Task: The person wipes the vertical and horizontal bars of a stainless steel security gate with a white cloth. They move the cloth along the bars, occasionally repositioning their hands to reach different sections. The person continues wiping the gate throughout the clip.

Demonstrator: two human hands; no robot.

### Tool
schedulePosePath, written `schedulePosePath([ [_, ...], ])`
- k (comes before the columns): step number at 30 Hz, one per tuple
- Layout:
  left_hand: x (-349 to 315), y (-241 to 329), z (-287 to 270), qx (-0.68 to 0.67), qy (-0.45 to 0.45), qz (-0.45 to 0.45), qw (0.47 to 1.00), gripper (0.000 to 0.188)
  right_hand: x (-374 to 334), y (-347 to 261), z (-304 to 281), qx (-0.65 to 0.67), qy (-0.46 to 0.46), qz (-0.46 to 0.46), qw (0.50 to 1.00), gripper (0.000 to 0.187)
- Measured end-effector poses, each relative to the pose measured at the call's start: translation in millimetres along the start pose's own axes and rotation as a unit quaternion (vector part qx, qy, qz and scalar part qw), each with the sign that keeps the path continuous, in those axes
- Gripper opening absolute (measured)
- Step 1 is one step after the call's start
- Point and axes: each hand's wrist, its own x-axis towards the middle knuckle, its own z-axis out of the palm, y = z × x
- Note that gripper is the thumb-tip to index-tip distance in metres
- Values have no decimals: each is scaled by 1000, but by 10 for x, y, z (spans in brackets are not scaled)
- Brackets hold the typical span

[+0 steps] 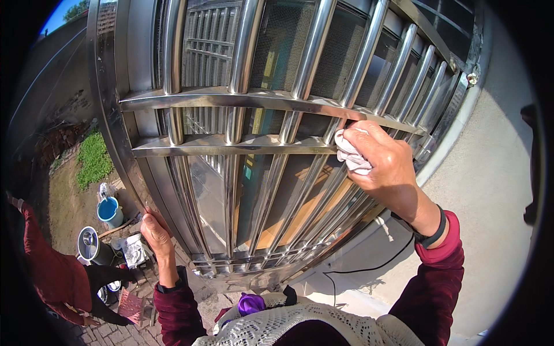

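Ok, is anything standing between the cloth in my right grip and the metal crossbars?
Nothing visible is. The white cloth, bunched in your right grip, is right up at the lower crossbar, by the gap beneath the upper crossbar. The mesh screen lies behind the bars, so it isn't in between.

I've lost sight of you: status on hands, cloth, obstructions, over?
Right hand gripping crumpled white cloth at shiny silver metal barred grille. Left hand at grille's left frame edge. Upright bars close beside cloth.

The right hand (381,157) partly hides the cloth (350,154); the upper edge crops the grille (259,145).
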Motion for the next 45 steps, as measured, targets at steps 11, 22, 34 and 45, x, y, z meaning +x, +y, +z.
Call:
schedulePosePath([
  [11,-22,70,27,-6,8,-16,1000,65,-11,38,13,-95,-70,-18,993,33],
  [22,-68,140,22,15,20,-8,1000,67,-334,215,-38,-169,-16,-83,982,51],
  [34,-28,203,60,-18,27,-30,999,64,-818,301,451,-199,131,-7,971,42],
  [45,14,140,81,-41,94,-76,992,59,-1378,922,320,-138,207,239,939,43],
])
